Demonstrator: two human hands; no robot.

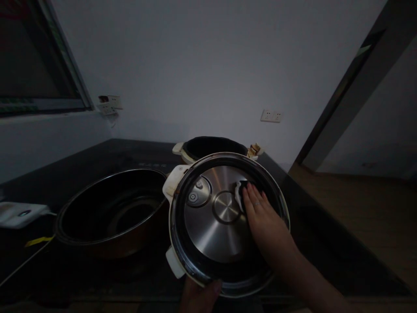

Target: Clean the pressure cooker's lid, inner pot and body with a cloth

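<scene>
My left hand (200,295) grips the near rim of a round cooker lid (215,234), holding it tilted up with its shiny metal inner face toward me. My right hand (262,221) lies on that metal face at the right, fingers pressed together on a small dark and white cloth or sponge (240,193). The lid has a cream plastic rim with tabs on its left side. Behind the lid stands the cooker body (211,148), open, with a dark interior.
A large dark inner pot (112,213) sits on the black countertop (97,161) left of the lid. A white device with a cord (19,214) lies at the far left. Wall sockets (271,116) are on the white wall. Wooden floor (365,208) lies to the right.
</scene>
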